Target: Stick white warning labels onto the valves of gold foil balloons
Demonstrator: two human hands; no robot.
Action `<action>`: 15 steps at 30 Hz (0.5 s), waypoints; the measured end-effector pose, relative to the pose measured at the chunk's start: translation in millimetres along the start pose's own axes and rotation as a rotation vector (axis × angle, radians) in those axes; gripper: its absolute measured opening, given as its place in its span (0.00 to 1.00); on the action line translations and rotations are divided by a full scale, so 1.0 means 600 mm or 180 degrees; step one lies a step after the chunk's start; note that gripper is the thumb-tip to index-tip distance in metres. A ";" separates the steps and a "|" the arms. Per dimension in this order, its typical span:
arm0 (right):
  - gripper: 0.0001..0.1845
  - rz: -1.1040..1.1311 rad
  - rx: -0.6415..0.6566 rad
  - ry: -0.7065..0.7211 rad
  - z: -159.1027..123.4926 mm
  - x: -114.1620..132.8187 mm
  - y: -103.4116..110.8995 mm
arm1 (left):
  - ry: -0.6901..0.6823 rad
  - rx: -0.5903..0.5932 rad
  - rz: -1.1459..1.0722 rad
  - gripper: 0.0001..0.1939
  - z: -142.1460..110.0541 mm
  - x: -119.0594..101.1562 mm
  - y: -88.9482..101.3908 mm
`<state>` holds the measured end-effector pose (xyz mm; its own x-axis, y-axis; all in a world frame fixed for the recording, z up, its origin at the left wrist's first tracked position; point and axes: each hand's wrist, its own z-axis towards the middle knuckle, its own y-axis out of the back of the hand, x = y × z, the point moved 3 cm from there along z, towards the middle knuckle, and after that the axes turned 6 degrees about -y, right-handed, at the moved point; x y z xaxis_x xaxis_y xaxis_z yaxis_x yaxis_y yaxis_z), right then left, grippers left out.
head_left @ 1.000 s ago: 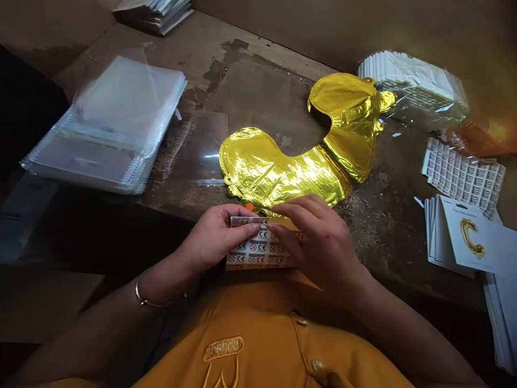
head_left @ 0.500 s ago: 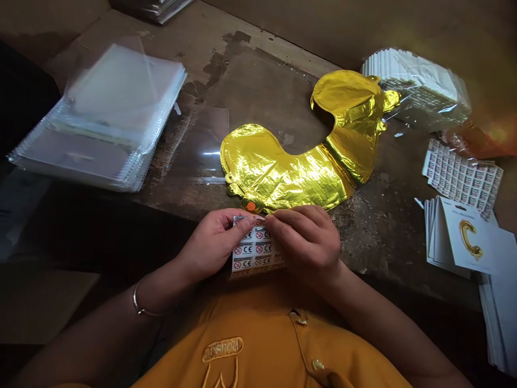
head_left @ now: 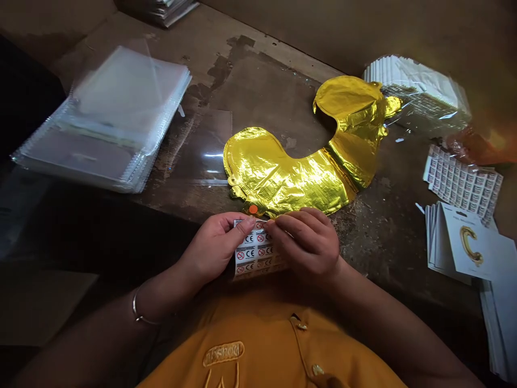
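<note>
While the left hand (head_left: 212, 245) pinches the label sheet (head_left: 254, 254), the right hand (head_left: 310, 242), grip closed, pinches its top edge.

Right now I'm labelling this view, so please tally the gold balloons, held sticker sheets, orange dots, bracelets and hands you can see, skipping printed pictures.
Gold balloon: 1
Held sticker sheet: 1
Orange dot: 1
Bracelet: 1
Hands: 2 (left hand, right hand)
Total: 6

The balloon (head_left: 283, 175) is super shiny, crinkly metallic foil. Sheet (head_left: 252, 253) looks like smooth paper, bags (head_left: 121, 89) are glossy clear plastic, bangle (head_left: 135, 310) polished metal, shirt (head_left: 266, 345) matt cloth, counter (head_left: 266, 102) kinda rough, scuffed wood by the look.
</note>
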<state>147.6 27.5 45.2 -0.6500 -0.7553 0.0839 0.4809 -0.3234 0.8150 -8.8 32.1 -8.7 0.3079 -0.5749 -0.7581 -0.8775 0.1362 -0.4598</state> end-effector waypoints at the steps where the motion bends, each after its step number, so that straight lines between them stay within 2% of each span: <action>1: 0.06 -0.0022 -0.0001 0.0022 0.000 0.001 0.000 | 0.0007 -0.0021 -0.0014 0.20 0.000 -0.001 -0.001; 6: 0.07 -0.0224 -0.0159 0.0058 0.000 0.002 0.002 | 0.0065 -0.0030 -0.0069 0.20 0.001 0.002 -0.001; 11: 0.07 -0.0157 -0.0108 0.0182 -0.001 -0.003 0.000 | 0.0142 -0.0046 -0.0163 0.18 0.004 0.003 -0.003; 13: 0.07 -0.0050 -0.0075 -0.0041 0.001 -0.006 -0.001 | 0.0125 -0.0113 -0.0169 0.18 0.003 0.000 -0.003; 15: 0.09 0.0071 -0.0010 -0.0483 0.005 -0.009 -0.002 | 0.0127 -0.0163 -0.0157 0.18 0.002 -0.003 -0.003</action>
<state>148.8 33.9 45.4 -0.7204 -0.6676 0.1878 0.4980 -0.3095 0.8101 -7.2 33.7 -7.0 0.3374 -0.6117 -0.7156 -0.8796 0.0661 -0.4712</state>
